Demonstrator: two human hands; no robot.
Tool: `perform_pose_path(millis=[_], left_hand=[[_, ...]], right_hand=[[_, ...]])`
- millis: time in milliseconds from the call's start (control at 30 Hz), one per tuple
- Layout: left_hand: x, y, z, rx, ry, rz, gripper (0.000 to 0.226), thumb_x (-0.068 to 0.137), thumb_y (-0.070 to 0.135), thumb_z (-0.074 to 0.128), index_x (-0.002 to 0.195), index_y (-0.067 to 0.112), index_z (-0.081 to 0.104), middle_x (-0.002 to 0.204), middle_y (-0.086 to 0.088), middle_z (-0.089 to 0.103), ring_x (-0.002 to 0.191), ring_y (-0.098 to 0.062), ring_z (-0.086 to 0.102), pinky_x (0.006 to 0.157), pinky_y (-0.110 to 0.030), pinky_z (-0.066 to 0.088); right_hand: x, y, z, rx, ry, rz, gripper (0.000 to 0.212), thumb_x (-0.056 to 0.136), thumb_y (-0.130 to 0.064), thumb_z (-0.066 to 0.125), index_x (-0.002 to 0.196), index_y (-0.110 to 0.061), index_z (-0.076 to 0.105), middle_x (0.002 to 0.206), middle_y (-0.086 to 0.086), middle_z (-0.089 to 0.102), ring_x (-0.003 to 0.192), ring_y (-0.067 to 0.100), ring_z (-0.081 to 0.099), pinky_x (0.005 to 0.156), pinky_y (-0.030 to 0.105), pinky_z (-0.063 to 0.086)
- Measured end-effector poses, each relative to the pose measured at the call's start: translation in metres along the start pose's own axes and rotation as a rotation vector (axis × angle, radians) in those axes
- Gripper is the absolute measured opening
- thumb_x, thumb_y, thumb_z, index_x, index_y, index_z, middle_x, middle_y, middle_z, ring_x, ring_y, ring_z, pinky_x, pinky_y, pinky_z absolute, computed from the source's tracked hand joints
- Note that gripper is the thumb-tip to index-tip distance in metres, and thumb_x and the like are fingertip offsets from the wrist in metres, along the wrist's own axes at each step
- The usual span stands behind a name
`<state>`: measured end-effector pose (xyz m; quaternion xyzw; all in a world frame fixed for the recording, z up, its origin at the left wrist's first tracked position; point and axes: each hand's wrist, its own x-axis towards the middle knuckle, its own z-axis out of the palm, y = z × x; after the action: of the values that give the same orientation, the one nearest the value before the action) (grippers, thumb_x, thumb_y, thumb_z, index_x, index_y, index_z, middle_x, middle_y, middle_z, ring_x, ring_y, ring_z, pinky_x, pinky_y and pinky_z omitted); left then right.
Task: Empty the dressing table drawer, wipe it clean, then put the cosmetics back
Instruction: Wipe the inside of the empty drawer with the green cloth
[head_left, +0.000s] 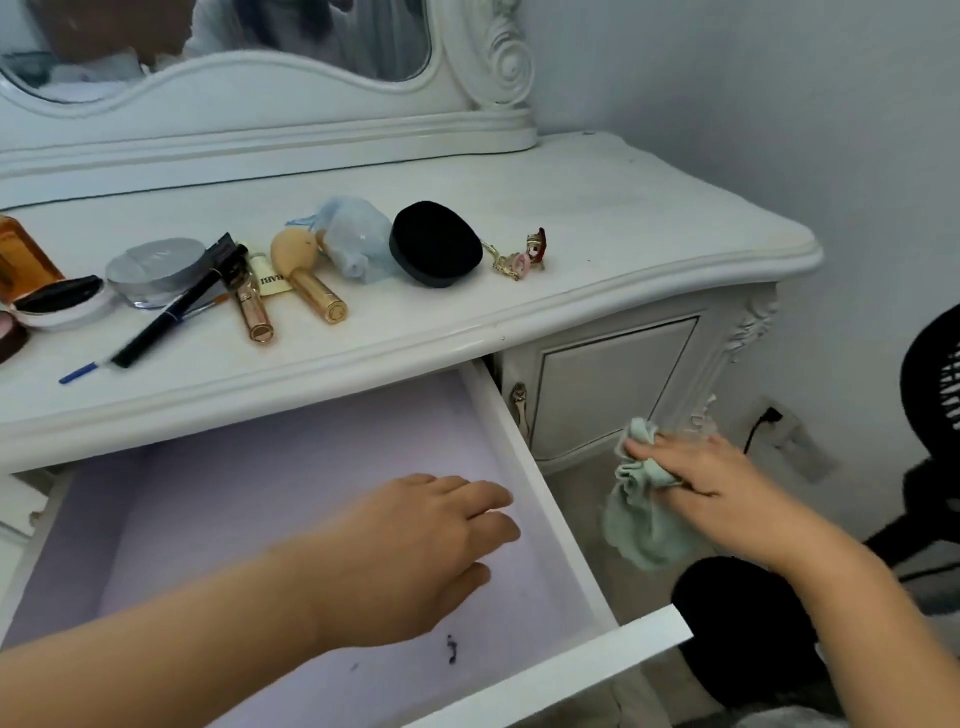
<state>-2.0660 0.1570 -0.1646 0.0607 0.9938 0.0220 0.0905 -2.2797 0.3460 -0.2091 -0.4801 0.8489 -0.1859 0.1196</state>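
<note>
The white drawer (524, 452) is pulled out, and its lilac bottom holds only a small dark speck (451, 649). My left hand (415, 551) hovers over the drawer's right half, fingers relaxed and holding nothing. To the right of the drawer, my right hand (696, 478) grips a pale green cloth (644, 525) that hangs down in front of the cabinet door. Cosmetics lie on the tabletop: a black round compact (435, 244), a gold-handled sponge (306, 273), a gold tube (252, 306), a black pencil (171, 312), a clear jar (156, 270) and a light blue pouch (353, 236).
An amber bottle (21, 254) and a white compact (62, 304) sit at the table's left edge. A small charm (524, 254) lies right of the black compact. The mirror (218, 41) stands behind. A black chair (930, 415) and a wall socket (779, 421) are at right.
</note>
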Motion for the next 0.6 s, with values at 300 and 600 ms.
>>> perform_pose_path(millis=[300, 600], left_hand=[[0.002, 0.003, 0.005, 0.005, -0.043, 0.001, 0.044, 0.099, 0.036, 0.030, 0.142, 0.032, 0.024, 0.154, 0.010, 0.016, 0.137, -0.012, 0.025, 0.111, -0.026, 0.019], [-0.021, -0.008, 0.013, -0.033, 0.033, -0.057, 0.043, 0.097, 0.038, 0.035, 0.139, 0.029, 0.032, 0.152, 0.007, 0.025, 0.132, -0.016, 0.035, 0.107, -0.031, 0.028]], right_hand=[[-0.011, 0.006, 0.018, 0.121, 0.180, 0.022, 0.052, 0.073, -0.003, 0.050, 0.120, -0.021, 0.063, 0.118, -0.009, 0.063, 0.114, 0.019, 0.059, 0.096, 0.033, 0.045], [-0.009, -0.062, -0.029, 0.491, 0.234, -0.196, 0.046, 0.079, -0.003, 0.068, 0.090, -0.047, 0.069, 0.091, -0.040, 0.065, 0.096, -0.017, 0.059, 0.078, 0.001, 0.042]])
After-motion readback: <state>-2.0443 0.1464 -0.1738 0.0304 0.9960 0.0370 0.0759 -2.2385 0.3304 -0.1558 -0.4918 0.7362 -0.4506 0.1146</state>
